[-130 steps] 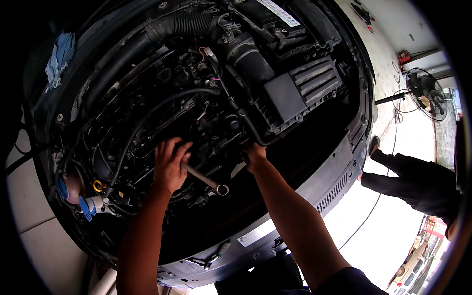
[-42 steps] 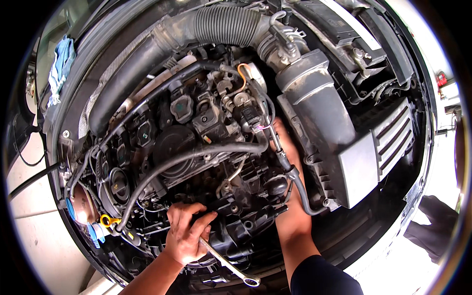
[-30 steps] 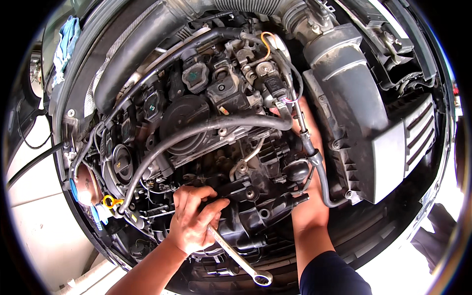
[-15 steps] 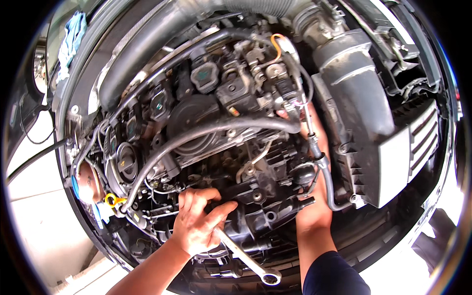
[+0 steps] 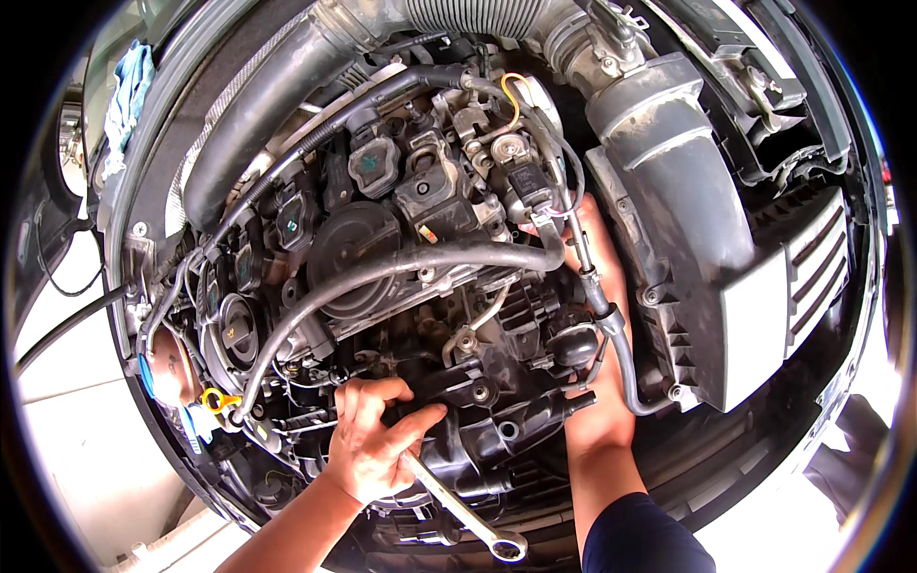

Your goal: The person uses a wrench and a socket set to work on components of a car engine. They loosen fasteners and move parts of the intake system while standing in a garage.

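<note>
Two at work: left hand (image 5: 380, 439) curled round the wrench (image 5: 458, 506), right hand (image 5: 590, 222) deep beside the engine (image 5: 435, 186), grip hidden — seemingly a blind reach, calling for careful feel next!

"What clothing shows?"
"A dark navy sleeve (image 5: 645, 537), plain where visible; its hem leaves the right forearm (image 5: 604, 468) bare."
"And the left hand (image 5: 375, 441)?"
"Bare, like the left forearm (image 5: 304, 523)."

We've got the engine (image 5: 435, 186) at centre, air filter box (image 5: 764, 320) right, intake hose (image 5: 272, 119) behind, rag (image 5: 129, 100) far left. Wrench (image 5: 453, 498) in our left hand (image 5: 374, 439) at engine front; our right forearm (image 5: 604, 420) between engine and filter box.
</note>
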Motion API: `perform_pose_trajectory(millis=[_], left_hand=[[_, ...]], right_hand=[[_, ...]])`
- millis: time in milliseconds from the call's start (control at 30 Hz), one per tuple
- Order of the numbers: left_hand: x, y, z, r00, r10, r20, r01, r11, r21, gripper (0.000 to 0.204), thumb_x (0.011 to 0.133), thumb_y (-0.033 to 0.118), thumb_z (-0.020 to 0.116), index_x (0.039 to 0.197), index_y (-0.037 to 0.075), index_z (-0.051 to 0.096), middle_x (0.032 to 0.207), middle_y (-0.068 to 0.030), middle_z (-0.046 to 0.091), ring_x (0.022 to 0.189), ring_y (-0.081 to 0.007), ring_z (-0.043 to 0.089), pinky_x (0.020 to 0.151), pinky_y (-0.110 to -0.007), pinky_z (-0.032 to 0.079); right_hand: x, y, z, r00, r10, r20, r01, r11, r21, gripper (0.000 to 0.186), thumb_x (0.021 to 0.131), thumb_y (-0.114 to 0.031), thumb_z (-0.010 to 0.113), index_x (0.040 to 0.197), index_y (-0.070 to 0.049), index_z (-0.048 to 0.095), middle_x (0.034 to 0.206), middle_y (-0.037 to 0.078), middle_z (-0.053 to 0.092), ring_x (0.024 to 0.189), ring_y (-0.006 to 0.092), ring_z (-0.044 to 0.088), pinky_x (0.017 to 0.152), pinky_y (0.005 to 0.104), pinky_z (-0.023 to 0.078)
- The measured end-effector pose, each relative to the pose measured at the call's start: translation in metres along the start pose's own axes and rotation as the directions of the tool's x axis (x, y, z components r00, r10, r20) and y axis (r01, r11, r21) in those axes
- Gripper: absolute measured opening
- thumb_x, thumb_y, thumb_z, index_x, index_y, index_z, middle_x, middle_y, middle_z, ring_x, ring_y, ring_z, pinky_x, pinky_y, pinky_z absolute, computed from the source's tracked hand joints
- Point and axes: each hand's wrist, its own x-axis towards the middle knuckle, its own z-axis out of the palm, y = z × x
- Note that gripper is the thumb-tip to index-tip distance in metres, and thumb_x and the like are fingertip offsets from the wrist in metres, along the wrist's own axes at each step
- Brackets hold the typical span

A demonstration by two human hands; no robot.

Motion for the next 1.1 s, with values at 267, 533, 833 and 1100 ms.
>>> perform_pose_trajectory(millis=[267, 533, 833, 1100], left_hand=[[0.000, 0.000, 0.000, 1.000, -0.002, -0.001, 0.002, 1.000, -0.002, 0.040, 0.062, 0.011, 0.068, 0.101, 0.020, 0.073, 0.100, -0.0064, 0.054, 0.088, -0.0255, 0.049, 0.078, -0.039, 0.037], [0.001, 0.002, -0.001, 0.999, -0.037, 0.027, 0.037, 0.999, -0.019, 0.041, 0.061, 0.011, 0.071, 0.101, 0.021, 0.073, 0.100, -0.0059, 0.053, 0.089, -0.0265, 0.050, 0.080, -0.039, 0.038], [0.001, 0.000, -0.006, 0.999, -0.005, 0.042, 0.005, 1.000, -0.009, 0.037, 0.066, 0.010, 0.071, 0.102, 0.019, 0.071, 0.101, -0.0063, 0.052, 0.089, -0.0257, 0.048, 0.080, -0.038, 0.038], [0.001, -0.001, -0.003, 0.999, -0.010, 0.042, 0.010, 1.000, -0.020, 0.044, 0.063, 0.011, 0.071, 0.106, 0.021, 0.071, 0.103, -0.0052, 0.053, 0.091, -0.0261, 0.049, 0.082, -0.039, 0.038]], right_hand=[[0.009, 0.012, -0.012, 0.975, 0.074, 0.209, -0.105, 0.984, 0.142, 0.009, 0.084, -0.003, 0.067, 0.080, -0.006, 0.060, 0.059, -0.007, 0.051, 0.047, 0.0034, 0.045, 0.041, 0.0235, 0.030], [-0.002, -0.017, 0.009, 0.988, -0.147, -0.038, 0.132, 0.955, -0.264, 0.010, 0.074, 0.006, 0.064, 0.076, -0.004, 0.067, 0.070, -0.003, 0.065, 0.066, 0.0057, 0.056, 0.060, 0.0261, 0.044], [-0.003, -0.021, 0.014, 0.994, -0.111, -0.022, 0.110, 0.993, -0.042, 0.014, 0.075, 0.007, 0.065, 0.081, -0.004, 0.069, 0.076, -0.003, 0.067, 0.070, 0.0053, 0.056, 0.064, 0.0249, 0.046], [0.001, -0.018, 0.009, 0.993, -0.101, -0.060, 0.094, 0.990, -0.107, 0.011, 0.078, 0.005, 0.063, 0.082, -0.004, 0.068, 0.075, -0.004, 0.065, 0.069, 0.0050, 0.054, 0.063, 0.0243, 0.043]])
